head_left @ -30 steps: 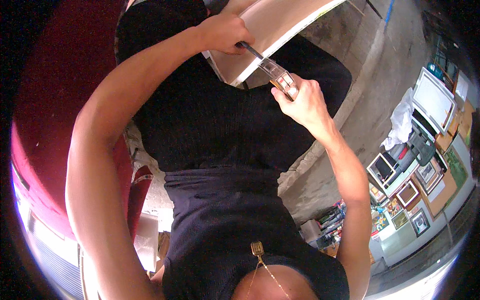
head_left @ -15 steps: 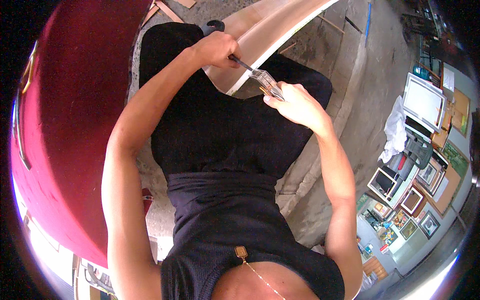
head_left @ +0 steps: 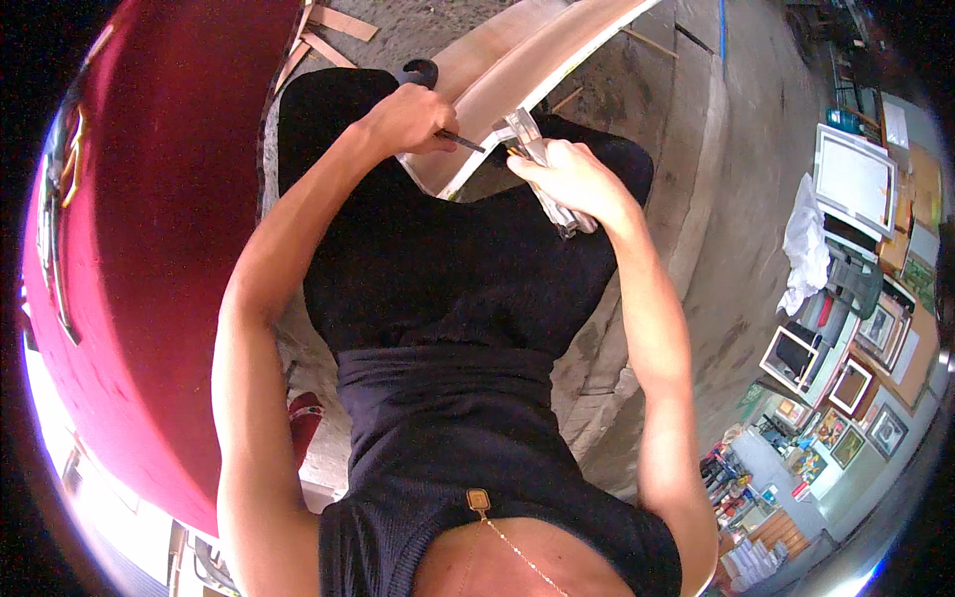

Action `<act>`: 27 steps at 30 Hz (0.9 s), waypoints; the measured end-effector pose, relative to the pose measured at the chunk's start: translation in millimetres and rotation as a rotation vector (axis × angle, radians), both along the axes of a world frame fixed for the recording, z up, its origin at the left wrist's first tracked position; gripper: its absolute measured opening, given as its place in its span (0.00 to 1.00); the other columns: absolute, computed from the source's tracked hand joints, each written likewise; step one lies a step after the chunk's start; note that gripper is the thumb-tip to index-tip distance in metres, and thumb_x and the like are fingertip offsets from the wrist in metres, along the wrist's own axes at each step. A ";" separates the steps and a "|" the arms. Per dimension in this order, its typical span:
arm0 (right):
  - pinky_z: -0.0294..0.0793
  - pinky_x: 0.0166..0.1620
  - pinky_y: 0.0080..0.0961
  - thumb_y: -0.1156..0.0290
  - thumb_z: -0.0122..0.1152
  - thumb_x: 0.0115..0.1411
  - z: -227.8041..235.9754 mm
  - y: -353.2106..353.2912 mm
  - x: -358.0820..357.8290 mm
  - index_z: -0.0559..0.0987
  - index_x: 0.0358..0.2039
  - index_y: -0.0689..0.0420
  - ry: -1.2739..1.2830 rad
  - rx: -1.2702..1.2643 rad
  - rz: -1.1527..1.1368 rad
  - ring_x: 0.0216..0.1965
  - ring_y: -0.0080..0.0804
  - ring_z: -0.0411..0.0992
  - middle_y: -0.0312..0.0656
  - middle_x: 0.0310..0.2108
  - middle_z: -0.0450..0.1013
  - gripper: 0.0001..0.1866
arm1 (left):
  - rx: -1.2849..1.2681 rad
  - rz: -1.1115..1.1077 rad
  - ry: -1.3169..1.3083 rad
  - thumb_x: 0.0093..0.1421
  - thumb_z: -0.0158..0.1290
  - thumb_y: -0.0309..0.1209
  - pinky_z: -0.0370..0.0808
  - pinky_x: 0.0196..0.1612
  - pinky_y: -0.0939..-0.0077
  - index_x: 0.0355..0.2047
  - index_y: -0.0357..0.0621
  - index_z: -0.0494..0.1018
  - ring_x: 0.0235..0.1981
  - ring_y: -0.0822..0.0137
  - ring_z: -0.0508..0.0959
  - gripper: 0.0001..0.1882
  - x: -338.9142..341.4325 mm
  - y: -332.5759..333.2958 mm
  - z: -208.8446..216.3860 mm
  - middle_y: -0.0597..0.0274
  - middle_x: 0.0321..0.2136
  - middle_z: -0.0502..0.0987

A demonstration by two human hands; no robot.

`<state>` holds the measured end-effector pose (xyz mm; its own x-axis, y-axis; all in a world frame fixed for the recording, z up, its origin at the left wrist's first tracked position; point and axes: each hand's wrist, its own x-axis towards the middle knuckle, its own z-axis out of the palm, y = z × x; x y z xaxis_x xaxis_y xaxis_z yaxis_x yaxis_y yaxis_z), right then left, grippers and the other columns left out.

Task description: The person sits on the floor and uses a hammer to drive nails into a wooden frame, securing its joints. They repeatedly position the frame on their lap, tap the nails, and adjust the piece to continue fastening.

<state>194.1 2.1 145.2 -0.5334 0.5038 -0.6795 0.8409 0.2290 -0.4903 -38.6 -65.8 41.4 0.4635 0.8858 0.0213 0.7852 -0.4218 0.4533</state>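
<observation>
My left hand [head_left: 406, 119] is closed around a dark tool with a thin shaft [head_left: 468, 143]; its tip points right, and its grip is hidden in my fist. A black curved piece [head_left: 420, 72] shows just beyond that hand; I cannot tell whether it belongs to the tool. In my right hand [head_left: 577, 177] is a silver metal staple gun [head_left: 521, 131], its nose pointing up and away from me and its lower end showing below my palm. The shaft tip and the staple gun are apart. Under both hands, a long curved wooden panel [head_left: 502, 75] with a pale edge rests by my legs.
Close on the left stands a large dark red upholstered surface [head_left: 169, 249]. Wood strips [head_left: 338, 22] lie on the concrete floor [head_left: 667, 298] ahead. Along the right are picture frames [head_left: 856, 179], a white plastic bag [head_left: 804, 244] and shop clutter.
The staple gun has turned in my right hand, so more of its body shows. The tool's shaft, earlier at the staple gun's nose, has drawn away to the left.
</observation>
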 end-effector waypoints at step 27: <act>0.74 0.38 0.37 0.44 0.54 0.58 -23.9 35.8 -3.2 0.79 0.25 0.63 0.092 -0.070 -0.055 0.29 0.40 0.77 0.50 0.24 0.76 0.30 | -0.040 0.061 -0.008 0.47 0.61 0.39 0.73 0.27 0.64 0.23 0.49 0.80 0.23 0.57 0.78 0.09 4.0 2.1 -1.7 0.60 0.20 0.77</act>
